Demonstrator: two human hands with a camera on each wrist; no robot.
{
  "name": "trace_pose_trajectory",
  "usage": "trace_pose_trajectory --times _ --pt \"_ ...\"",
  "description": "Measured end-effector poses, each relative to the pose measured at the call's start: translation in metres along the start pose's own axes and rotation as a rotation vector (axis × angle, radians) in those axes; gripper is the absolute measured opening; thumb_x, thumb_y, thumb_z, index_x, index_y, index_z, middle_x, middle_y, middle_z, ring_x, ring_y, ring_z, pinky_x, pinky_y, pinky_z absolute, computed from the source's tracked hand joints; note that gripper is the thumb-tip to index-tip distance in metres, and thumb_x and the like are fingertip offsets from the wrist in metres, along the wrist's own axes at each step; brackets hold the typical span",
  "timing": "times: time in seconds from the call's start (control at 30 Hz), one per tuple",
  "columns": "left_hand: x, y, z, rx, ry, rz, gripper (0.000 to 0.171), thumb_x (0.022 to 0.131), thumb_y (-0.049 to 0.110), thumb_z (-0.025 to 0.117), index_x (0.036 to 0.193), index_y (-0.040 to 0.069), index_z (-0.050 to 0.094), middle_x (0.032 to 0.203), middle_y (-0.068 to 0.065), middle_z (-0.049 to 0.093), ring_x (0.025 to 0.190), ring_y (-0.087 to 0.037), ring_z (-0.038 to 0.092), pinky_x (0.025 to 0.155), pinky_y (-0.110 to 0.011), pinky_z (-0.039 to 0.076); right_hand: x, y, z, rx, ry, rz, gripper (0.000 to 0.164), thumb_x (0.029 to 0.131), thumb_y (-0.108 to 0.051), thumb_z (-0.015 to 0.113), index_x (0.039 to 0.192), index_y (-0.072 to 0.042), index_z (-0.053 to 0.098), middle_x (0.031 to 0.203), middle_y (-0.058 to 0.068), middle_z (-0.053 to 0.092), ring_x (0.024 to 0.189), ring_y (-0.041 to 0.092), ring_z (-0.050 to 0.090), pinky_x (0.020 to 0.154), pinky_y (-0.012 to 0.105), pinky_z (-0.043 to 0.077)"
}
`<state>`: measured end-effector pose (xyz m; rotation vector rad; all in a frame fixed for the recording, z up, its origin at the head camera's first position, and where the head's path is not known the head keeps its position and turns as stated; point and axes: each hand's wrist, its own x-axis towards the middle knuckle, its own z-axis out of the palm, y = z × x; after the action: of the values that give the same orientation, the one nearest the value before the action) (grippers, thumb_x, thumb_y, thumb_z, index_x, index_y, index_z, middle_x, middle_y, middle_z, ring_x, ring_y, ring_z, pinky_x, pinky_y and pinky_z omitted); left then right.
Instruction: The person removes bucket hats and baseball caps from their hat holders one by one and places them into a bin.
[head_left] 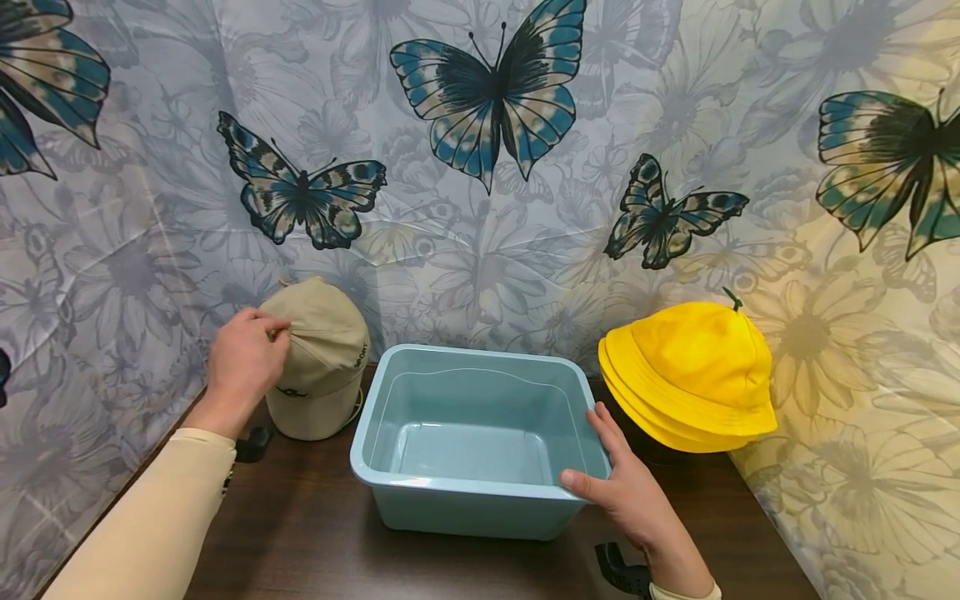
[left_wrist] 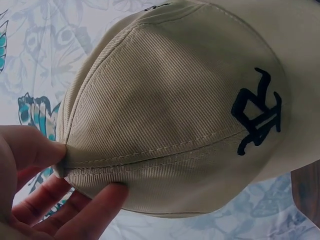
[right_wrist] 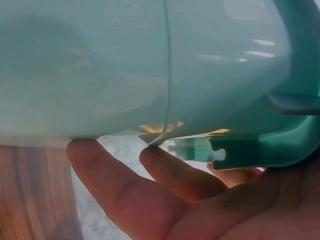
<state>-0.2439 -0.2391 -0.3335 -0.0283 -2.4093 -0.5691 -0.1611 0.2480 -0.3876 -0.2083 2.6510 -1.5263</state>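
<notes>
On the left, a beige baseball cap (head_left: 318, 333) with dark lettering sits with its brim down, against the butterfly-print cloth. My left hand (head_left: 247, 358) pinches the top of its crown. In the left wrist view the thumb and index finger of my left hand (left_wrist: 45, 185) nip the fabric where the seams meet; another fingertip touches the side panel. A light blue plastic tub (head_left: 480, 496) stands at the middle of the table, nothing inside it. My right hand (head_left: 626, 483) lies spread at its right front corner. Its fingertips (right_wrist: 82, 150) touch the tub's wall in the right wrist view.
Several yellow bucket hats (head_left: 686, 375) are stacked at the right, the top one with a small green stem. Behind everything hangs the butterfly-print cloth (head_left: 480, 250), close to the back of the dark wooden table (head_left: 315, 533). The cloth also encloses both sides.
</notes>
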Motion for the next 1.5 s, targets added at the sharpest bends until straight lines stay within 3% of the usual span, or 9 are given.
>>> trace_pose_trajectory --times 0.2,0.4,0.73,1.13,1.33,1.5 --pt "0.001 0.001 -0.005 0.005 0.026 0.009 0.022 0.091 0.005 0.06 0.101 -0.007 0.075 0.103 -0.023 0.062 0.093 -0.045 0.06 0.078 -0.057 0.047 0.0 0.0 0.0 -0.006 0.001 0.006 0.097 0.087 -0.039 0.076 0.161 -0.014 0.017 0.166 -0.001 -0.003 0.145 0.044 0.012 0.104 0.066 0.031" --pt "0.003 0.001 -0.012 -0.034 0.094 0.023 0.02 0.088 0.003 0.061 0.097 -0.007 0.076 0.099 -0.023 0.064 0.088 -0.043 0.061 0.076 -0.056 0.048 0.0 0.0 0.0 -0.006 0.001 0.001 0.097 0.087 -0.039 0.076 0.16 -0.013 0.018 0.166 -0.001 -0.003 0.145 0.044 0.013 0.104 0.066 0.032" --pt "0.014 0.002 -0.034 -0.041 0.132 -0.002 0.025 0.089 0.007 0.056 0.096 -0.006 0.076 0.097 -0.022 0.065 0.089 -0.04 0.061 0.078 -0.054 0.046 -0.001 0.0 -0.001 -0.004 0.009 -0.022 0.095 0.088 -0.036 0.076 0.16 -0.012 0.019 0.166 -0.001 -0.002 0.146 0.043 0.012 0.104 0.068 0.029" --pt "0.021 0.001 -0.049 -0.066 0.126 -0.071 0.029 0.09 0.01 0.054 0.103 -0.004 0.076 0.107 -0.022 0.066 0.096 -0.042 0.06 0.079 -0.053 0.045 0.0 0.001 -0.001 -0.008 0.01 -0.019 0.095 0.087 -0.038 0.076 0.16 -0.012 0.02 0.166 -0.002 -0.002 0.145 0.043 0.013 0.104 0.068 0.029" --pt "0.029 -0.002 -0.058 -0.089 0.084 -0.145 0.033 0.093 0.013 0.05 0.108 -0.004 0.075 0.11 -0.023 0.065 0.098 -0.04 0.058 0.075 -0.045 0.042 -0.001 0.002 0.0 0.011 0.008 -0.025 0.095 0.088 -0.036 0.076 0.16 -0.012 0.02 0.166 0.0 -0.002 0.146 0.042 0.012 0.104 0.068 0.029" --pt "0.045 -0.005 -0.069 -0.087 0.009 -0.186 0.037 0.095 0.016 0.047 0.113 -0.002 0.074 0.111 -0.022 0.064 0.103 -0.039 0.056 0.077 -0.044 0.041 0.0 0.002 0.0 0.018 0.004 -0.021 0.094 0.088 -0.036 0.076 0.16 -0.013 0.02 0.166 -0.001 -0.002 0.146 0.042 0.012 0.104 0.067 0.03"
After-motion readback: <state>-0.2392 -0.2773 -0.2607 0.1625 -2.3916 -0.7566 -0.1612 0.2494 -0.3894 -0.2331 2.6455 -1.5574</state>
